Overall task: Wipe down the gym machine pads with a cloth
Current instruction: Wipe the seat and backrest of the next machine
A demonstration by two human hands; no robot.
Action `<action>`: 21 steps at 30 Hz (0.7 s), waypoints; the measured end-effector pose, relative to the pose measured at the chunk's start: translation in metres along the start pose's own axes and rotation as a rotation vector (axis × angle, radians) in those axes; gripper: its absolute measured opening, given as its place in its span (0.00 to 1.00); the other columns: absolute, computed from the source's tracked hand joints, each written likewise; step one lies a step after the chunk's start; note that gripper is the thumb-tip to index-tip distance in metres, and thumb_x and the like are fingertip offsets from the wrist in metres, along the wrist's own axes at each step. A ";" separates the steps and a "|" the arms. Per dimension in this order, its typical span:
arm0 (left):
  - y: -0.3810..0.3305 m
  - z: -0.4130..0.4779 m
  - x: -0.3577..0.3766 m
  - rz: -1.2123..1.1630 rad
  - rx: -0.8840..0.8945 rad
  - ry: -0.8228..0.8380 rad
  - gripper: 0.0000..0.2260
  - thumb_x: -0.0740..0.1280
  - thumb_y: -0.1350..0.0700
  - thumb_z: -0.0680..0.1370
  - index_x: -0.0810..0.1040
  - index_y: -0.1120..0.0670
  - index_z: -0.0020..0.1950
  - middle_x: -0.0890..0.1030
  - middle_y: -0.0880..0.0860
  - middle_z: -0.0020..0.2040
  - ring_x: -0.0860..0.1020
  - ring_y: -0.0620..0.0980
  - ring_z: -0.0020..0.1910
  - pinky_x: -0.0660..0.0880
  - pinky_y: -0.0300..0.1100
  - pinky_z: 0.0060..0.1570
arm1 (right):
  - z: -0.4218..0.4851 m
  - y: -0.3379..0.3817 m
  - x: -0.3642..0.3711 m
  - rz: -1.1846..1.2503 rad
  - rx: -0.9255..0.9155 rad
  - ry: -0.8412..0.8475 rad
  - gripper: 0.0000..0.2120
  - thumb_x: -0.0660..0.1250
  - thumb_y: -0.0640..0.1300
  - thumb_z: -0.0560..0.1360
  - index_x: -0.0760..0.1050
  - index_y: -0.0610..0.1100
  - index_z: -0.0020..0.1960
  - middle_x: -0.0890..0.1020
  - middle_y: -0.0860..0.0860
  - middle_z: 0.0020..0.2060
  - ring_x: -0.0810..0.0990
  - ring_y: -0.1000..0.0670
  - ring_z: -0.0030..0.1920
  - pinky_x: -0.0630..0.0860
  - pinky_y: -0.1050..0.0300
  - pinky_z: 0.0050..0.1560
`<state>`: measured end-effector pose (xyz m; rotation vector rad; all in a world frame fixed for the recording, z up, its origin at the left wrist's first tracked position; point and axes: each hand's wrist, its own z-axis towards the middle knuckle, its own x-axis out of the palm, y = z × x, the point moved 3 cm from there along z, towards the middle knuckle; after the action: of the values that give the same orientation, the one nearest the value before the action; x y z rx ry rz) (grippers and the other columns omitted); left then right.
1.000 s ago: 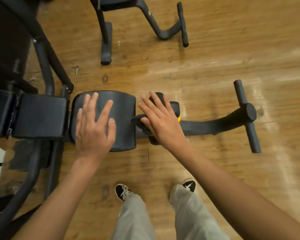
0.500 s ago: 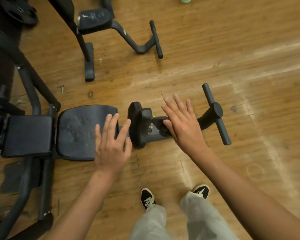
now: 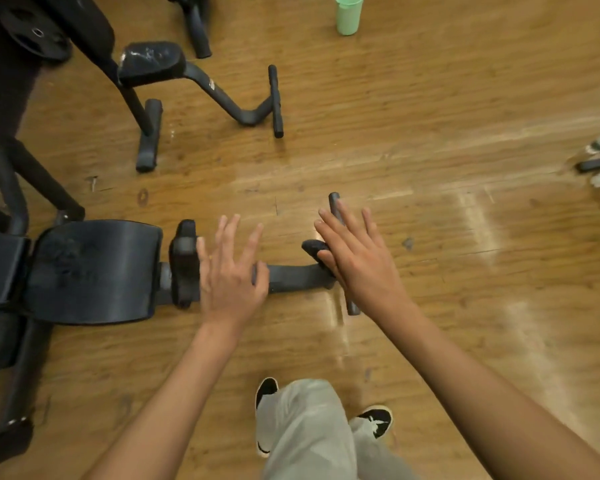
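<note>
While the head camera looks down at a wooden floor (image 3: 430, 98), the gym machine's black seat pad (image 3: 94, 271) lies low at the left, its top scuffed and dull. Pressed against the seat pad's left edge sits a second flat pad (image 3: 0, 268), partly cut off by the frame edge. Just right of the seat pad stands a small upright pad (image 3: 184, 265), and from there a dark frame bar (image 3: 291, 277) runs farther right to a crossbar foot (image 3: 335, 206).

The left hand (image 3: 229, 271) is spread wide, fingers straight and apart, holding nothing, over the frame bar just right of the small upright pad; whether it touches the bar cannot be told. The right hand (image 3: 357, 258), farther right of the seat pad, is likewise flat and wide, holding nothing, lying over the crossbar foot with its thumb at the dark hub there.

Beyond the seat pad stands another bench (image 3: 151, 62), and well beyond it to the right a green cup (image 3: 349, 13). Nearer than the seat pad, grey trousers (image 3: 302, 427) and black shoes (image 3: 376, 420) show.
</note>
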<state>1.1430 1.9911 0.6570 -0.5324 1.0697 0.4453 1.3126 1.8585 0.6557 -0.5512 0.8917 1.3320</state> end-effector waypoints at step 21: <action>-0.163 0.240 0.157 0.045 -0.202 -0.012 0.29 0.71 0.61 0.74 0.72 0.52 0.76 0.65 0.60 0.78 0.57 0.61 0.81 0.54 0.69 0.75 | 0.129 -0.344 0.010 0.046 -0.200 0.157 0.28 0.45 0.52 0.89 0.75 0.36 0.70 0.75 0.41 0.72 0.66 0.40 0.77 0.61 0.36 0.75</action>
<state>1.4711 2.0213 0.6373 -0.6848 1.0325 0.5993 1.6771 1.9023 0.6723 -0.8039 0.9081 1.4439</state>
